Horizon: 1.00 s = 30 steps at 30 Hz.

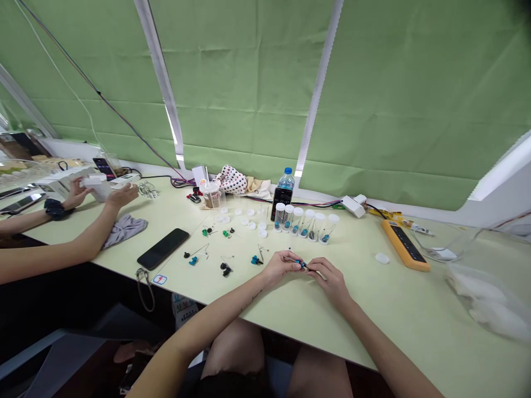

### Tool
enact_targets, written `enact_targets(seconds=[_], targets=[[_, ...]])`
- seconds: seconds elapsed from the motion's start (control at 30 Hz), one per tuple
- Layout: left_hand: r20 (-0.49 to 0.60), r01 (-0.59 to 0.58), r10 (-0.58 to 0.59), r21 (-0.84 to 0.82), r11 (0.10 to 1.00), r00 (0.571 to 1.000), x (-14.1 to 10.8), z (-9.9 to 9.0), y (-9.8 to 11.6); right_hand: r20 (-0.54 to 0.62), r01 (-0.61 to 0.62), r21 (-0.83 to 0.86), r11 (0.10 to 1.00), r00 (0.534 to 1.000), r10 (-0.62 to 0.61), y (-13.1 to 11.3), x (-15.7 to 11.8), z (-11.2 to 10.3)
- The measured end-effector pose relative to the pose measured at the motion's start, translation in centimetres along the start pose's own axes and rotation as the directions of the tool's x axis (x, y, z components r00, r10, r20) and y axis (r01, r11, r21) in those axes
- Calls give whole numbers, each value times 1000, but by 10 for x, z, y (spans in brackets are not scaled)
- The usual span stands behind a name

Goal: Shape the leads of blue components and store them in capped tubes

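My left hand (280, 267) pinches a small blue-and-black part (301, 265) with what looks like a thin metal stem. From the other side, the fingertips of my right hand (331, 278) close on the same part, just above the table. Left of my hands lie a blue part with a bent wire (256, 259), a black part (225, 270), a teal part (193, 261) and green parts (226, 234). Behind them stands a row of clear vials (306, 226) with white caps, several holding blue parts. Loose white caps (251, 225) lie beside the row.
A phone showing a timer (281, 200) leans against a water bottle (286, 181). A black phone (163, 249) lies left; an orange power strip (405, 246) and plastic bag (485, 298) are right. At far left, another person's hands (123, 194) handle a white box (97, 187).
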<state>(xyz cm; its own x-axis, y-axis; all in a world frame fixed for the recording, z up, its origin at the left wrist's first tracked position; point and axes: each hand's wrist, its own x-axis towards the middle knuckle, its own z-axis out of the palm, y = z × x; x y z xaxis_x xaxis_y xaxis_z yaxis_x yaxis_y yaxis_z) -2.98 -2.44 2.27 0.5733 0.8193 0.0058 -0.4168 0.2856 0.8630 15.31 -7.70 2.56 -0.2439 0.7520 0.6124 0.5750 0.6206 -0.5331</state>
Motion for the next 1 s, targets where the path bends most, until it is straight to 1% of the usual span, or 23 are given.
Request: enact_targets(seconds=[0.23, 0.37, 0.57, 0.77, 0.9, 1.0], targets=[[-21, -38, 39, 61, 997, 999, 0, -1, -2, -1, -17, 29, 999, 1000, 17, -1, -1, 1], [-10, -70, 72, 121, 990, 997, 1, -1, -1, -10, -43, 44, 998, 999, 44, -1, -1, 1], [1, -102, 103, 159, 982, 995, 0, 0, 0, -23, -76, 94, 993, 997, 79, 0, -2, 2], [-21, -96, 102, 187, 978, 995, -4, 4, 5, -19, -168, 181, 969, 985, 174, 0, -3, 3], [-30, -103, 113, 227, 969, 993, -5, 6, 5, -7, -260, 272, 926, 962, 272, 1, -4, 4], [-31, -119, 130, 243, 963, 991, -5, 5, 4, 6, -317, 310, 896, 944, 331, 1, -3, 5]])
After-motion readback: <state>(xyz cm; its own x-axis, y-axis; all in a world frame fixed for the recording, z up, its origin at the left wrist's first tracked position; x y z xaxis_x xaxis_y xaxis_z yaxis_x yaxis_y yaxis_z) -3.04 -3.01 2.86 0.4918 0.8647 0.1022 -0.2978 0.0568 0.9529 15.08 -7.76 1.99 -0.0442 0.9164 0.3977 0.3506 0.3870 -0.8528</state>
